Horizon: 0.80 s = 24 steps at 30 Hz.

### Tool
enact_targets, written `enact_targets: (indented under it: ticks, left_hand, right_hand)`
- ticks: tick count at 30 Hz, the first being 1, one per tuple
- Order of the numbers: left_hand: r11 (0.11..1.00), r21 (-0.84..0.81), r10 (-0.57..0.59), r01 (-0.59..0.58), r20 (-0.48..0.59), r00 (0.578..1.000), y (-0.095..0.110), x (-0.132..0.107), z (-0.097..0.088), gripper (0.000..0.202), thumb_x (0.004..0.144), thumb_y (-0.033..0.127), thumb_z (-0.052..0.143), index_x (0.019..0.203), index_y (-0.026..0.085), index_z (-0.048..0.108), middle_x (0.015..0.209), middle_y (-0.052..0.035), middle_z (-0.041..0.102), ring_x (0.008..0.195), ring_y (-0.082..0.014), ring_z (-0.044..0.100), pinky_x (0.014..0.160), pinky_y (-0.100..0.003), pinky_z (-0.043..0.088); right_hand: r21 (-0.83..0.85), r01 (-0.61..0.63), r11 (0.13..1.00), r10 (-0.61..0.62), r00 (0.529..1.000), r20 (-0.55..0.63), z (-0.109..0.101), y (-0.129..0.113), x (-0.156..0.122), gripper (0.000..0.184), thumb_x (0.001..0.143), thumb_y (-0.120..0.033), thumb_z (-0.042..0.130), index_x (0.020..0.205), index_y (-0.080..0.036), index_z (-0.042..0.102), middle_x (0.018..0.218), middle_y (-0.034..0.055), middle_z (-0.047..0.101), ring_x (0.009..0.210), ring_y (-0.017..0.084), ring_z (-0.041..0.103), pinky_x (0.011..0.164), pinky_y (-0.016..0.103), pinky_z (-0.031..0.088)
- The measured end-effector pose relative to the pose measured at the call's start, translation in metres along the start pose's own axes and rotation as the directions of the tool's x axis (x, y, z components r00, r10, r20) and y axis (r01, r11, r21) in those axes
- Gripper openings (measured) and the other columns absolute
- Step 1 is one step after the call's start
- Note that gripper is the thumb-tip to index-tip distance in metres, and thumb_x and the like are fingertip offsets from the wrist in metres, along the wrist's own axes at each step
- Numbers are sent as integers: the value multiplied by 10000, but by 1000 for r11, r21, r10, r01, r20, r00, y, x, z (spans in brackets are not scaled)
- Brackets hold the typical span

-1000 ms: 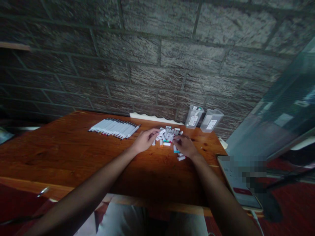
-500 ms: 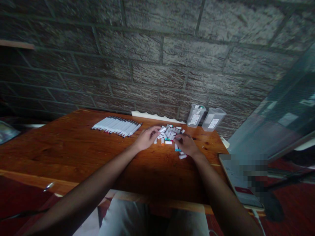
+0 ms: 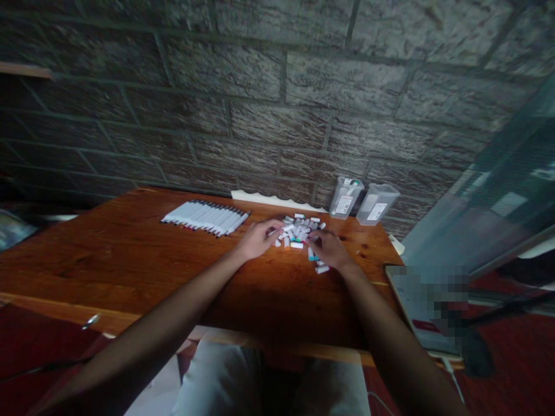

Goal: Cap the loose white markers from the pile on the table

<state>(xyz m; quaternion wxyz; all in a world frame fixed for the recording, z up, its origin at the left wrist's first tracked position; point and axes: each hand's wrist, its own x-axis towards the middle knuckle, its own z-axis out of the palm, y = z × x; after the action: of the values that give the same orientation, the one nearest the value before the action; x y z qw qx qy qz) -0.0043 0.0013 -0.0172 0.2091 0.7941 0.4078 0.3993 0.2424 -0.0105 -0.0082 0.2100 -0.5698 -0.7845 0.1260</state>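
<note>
My left hand (image 3: 256, 239) is at the left side of a loose pile of white marker caps (image 3: 298, 232) with coloured ends. Its thumb and fingers pinch one white marker cap (image 3: 287, 228). On the pile's right side, my right hand (image 3: 332, 249) has its fingers curled down against the caps. What lies between those fingertips is hidden. A white cap with an orange end (image 3: 287, 244) lies in front of the pile. A few caps (image 3: 321, 268) lie below my right hand.
Left of the pile, a row of white markers (image 3: 203, 218) lies side by side. Two clear plastic containers (image 3: 346, 199) stand at the back right. A flat device (image 3: 407, 306) with a cable rests on the right table edge. Behind the table (image 3: 108, 254) rises a brick wall.
Both hands stay at the pile, with only small finger movements. My left hand still pinches a cap. The camera view has tilted slightly.
</note>
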Motion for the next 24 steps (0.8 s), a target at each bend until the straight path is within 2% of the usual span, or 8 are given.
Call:
enact_targets:
  ticks: [4, 10, 14, 18, 24]
  left_hand:
    - [1000, -12, -26, 26, 30, 999, 0, 0, 1, 345, 947, 415, 522, 1104, 152, 682, 976, -60, 738, 675, -126, 650, 666, -229, 520]
    - [999, 23, -26, 25, 51, 998, 5, -1, -1, 353, 958, 406, 499, 1098, 142, 686, 930, -53, 732, 660, -118, 638, 669, -224, 508]
    - [998, 69, -5, 1, 66, 998, 9, -1, -2, 341, 956, 390, 500, 1097, 152, 699, 965, -61, 738, 785, -146, 664, 757, -241, 524]
    - [996, 90, 12, -20, 87, 996, 11, -2, -1, 335, 957, 377, 498, 1096, 149, 700, 1000, -66, 739, 912, -172, 673, 851, -265, 524]
    - [990, 133, 28, -44, 121, 992, 10, -1, 0, 313, 957, 356, 510, 1104, 156, 700, 1038, -63, 744, 952, -181, 678, 926, -289, 507]
  right_hand:
    - [-7, -9, 1000, 9, 1000, 2, -2, -2, -1, 263, 937, -324, 566, 1076, -180, 735, 1148, 86, 733, 1094, 202, 653, 1024, 314, 448]
    - [-18, -9, 1000, 9, 1000, 7, -4, -7, -3, 259, 937, -301, 569, 1069, -156, 739, 1120, 97, 736, 1056, 195, 660, 983, 294, 459]
    - [-21, -7, 1000, 8, 1000, 20, -4, -8, -3, 266, 937, -307, 570, 1075, -155, 739, 1075, 95, 744, 993, 186, 673, 953, 288, 468]
    - [-21, 11, 1000, -11, 1000, 4, -3, -8, -4, 259, 936, -314, 574, 1071, -164, 737, 1105, 89, 741, 1051, 201, 659, 984, 304, 456]
    - [-20, 30, 999, -30, 999, 33, -3, -10, -5, 259, 939, -327, 574, 1075, -170, 729, 1129, 96, 732, 1073, 201, 652, 1012, 312, 438]
